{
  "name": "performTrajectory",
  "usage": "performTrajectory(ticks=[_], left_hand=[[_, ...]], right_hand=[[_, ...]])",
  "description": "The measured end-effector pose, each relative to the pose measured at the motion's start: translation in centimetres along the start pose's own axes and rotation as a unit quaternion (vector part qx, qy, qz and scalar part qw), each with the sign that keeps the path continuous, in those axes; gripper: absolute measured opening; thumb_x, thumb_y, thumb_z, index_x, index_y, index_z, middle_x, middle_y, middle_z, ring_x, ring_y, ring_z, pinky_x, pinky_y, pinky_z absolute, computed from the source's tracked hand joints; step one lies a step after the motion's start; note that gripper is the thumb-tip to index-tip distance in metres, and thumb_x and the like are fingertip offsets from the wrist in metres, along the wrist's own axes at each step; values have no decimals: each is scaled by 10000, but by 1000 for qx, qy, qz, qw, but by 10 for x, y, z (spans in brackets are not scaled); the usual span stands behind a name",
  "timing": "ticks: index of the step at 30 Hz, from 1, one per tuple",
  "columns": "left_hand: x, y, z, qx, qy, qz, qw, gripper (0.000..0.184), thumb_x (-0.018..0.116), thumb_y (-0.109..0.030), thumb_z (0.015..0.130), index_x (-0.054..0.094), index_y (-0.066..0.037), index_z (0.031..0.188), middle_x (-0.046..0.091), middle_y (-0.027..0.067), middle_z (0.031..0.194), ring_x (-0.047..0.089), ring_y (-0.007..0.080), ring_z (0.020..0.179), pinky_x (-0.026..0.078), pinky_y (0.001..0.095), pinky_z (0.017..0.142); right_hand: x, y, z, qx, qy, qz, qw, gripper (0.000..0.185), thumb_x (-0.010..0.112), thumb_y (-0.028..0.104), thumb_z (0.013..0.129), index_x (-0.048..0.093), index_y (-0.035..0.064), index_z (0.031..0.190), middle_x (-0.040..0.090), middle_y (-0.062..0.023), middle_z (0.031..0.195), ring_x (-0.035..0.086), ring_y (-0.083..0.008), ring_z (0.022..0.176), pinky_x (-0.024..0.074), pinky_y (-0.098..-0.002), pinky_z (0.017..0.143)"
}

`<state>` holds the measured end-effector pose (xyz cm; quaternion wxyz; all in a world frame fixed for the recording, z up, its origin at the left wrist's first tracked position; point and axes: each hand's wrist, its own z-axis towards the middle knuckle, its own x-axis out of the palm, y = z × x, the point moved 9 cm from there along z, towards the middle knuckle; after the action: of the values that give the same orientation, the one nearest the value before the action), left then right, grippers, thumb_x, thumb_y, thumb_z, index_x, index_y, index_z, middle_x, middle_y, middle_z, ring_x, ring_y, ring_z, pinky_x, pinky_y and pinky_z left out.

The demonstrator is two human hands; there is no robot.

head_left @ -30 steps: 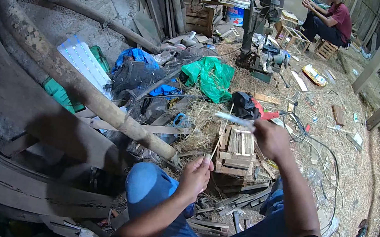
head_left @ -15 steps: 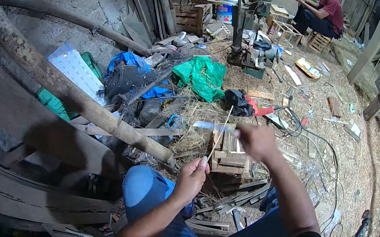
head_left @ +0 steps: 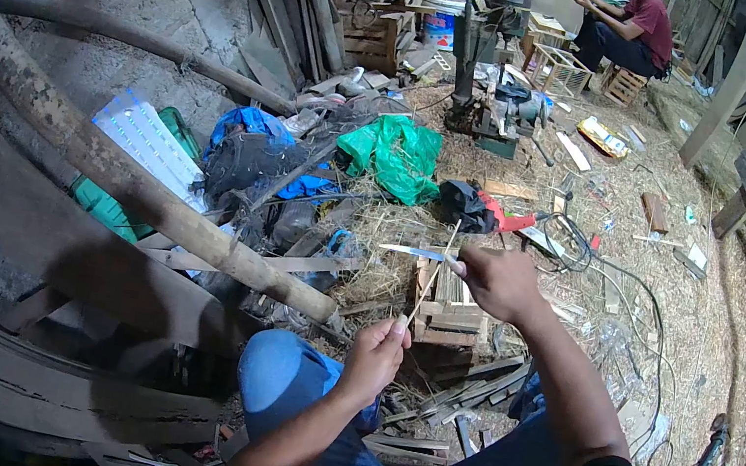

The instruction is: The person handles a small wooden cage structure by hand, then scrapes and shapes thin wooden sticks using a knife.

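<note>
My left hand [head_left: 376, 358] is closed on the lower end of a thin pale stick [head_left: 433, 279], which points up and away from me. In my right hand [head_left: 501, 281] is a knife [head_left: 415, 251], its blade pointing left and lying across the upper part of the stick. Beyond and below the stick sits a small wooden crate [head_left: 453, 319] with slats on it, between my knees.
A green plastic bag [head_left: 396, 157] and a black bag lie ahead. A thick pole [head_left: 133, 181] slants in from the left. A machine [head_left: 491, 74] stands farther off, and a seated person [head_left: 629, 29] holds something thin. Cables [head_left: 648, 312] trail at right.
The view has shifted slightly since the first frame. My right hand and the knife have moved left to the stick, then slightly lower. My left hand keeps its hold.
</note>
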<state>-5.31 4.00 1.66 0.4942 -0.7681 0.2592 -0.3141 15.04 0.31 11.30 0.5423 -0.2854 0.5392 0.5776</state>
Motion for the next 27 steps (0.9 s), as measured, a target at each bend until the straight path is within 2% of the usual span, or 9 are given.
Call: performTrajectory(ticks=[2, 4, 8, 16, 20, 22, 23, 24, 27], left_hand=[[-2, 2, 2, -22, -5, -7, 1000, 360, 474, -339, 1101, 545, -85, 856, 357, -74, 548, 301, 35, 420, 209, 242, 384], [-2, 4, -1, -37, -12, -17, 999, 360, 472, -344, 1101, 545, -86, 861, 356, -74, 545, 301, 35, 418, 209, 243, 378], [-3, 4, 0, -48, -1, -10, 999, 359, 462, -361, 1102, 547, -80, 897, 368, -69, 556, 306, 37, 412, 224, 243, 363], [7, -10, -3, -62, 55, -212, 974, 285, 433, -317, 1108, 560, -64, 1074, 368, -31, 608, 293, 61, 430, 275, 238, 367], [9, -17, -6, -60, 52, -268, 960, 290, 437, -335, 1109, 544, -75, 1039, 377, -40, 595, 282, 45, 400, 266, 226, 360], [5, -17, -3, -33, 40, -243, 969, 297, 436, -348, 1109, 544, -81, 1034, 373, -37, 582, 286, 52, 393, 270, 233, 356], [5, -17, -3, -32, 39, -244, 969, 297, 436, -348, 1109, 544, -81, 1034, 373, -37, 582, 286, 52, 393, 270, 233, 356], [2, -17, -3, -26, 25, -230, 973, 298, 436, -349, 1109, 540, -82, 1025, 369, -37, 572, 287, 56, 387, 274, 236, 354], [-1, -18, -3, -20, -2, -209, 978, 306, 440, -354, 1108, 530, -82, 999, 359, -39, 552, 288, 63, 377, 282, 241, 350]], right_hand=[[14, -52, 4, 53, -64, -9, 996, 266, 572, 425, 980, 630, 167, 1013, 676, -162, 765, 673, -394, 741, 502, -525, 622], [3, -83, 9, 139, 3, -23, 990, 286, 545, 436, 1000, 637, 174, 1066, 683, -163, 776, 669, -410, 745, 500, -532, 621], [-6, -47, 5, 96, -47, -24, 994, 378, 469, 503, 1034, 585, 148, 980, 646, -163, 689, 656, -409, 669, 480, -537, 569], [-25, 8, -11, 78, -128, 12, 989, 243, 541, 335, 1023, 541, 103, 950, 645, -162, 713, 638, -424, 654, 453, -557, 546], [-27, -1, -18, 163, -167, 29, 972, 179, 541, 283, 1028, 535, 109, 988, 639, -180, 702, 636, -429, 656, 452, -570, 563], [-26, 12, -16, 113, -148, 69, 980, 160, 555, 269, 1012, 532, 111, 1003, 639, -182, 701, 635, -430, 652, 459, -563, 565], [-12, 18, -16, 104, -65, 68, 990, 193, 612, 294, 981, 581, 110, 1029, 645, -184, 745, 644, -434, 698, 468, -554, 602], [-10, 39, -19, 18, -75, 59, 995, 182, 660, 264, 922, 591, 123, 1014, 652, -137, 760, 655, -401, 683, 477, -526, 569], [0, 72, -26, -55, -30, 72, 995, 186, 679, 251, 886, 594, 135, 1004, 642, -101, 756, 659, -357, 660, 476, -485, 527]])
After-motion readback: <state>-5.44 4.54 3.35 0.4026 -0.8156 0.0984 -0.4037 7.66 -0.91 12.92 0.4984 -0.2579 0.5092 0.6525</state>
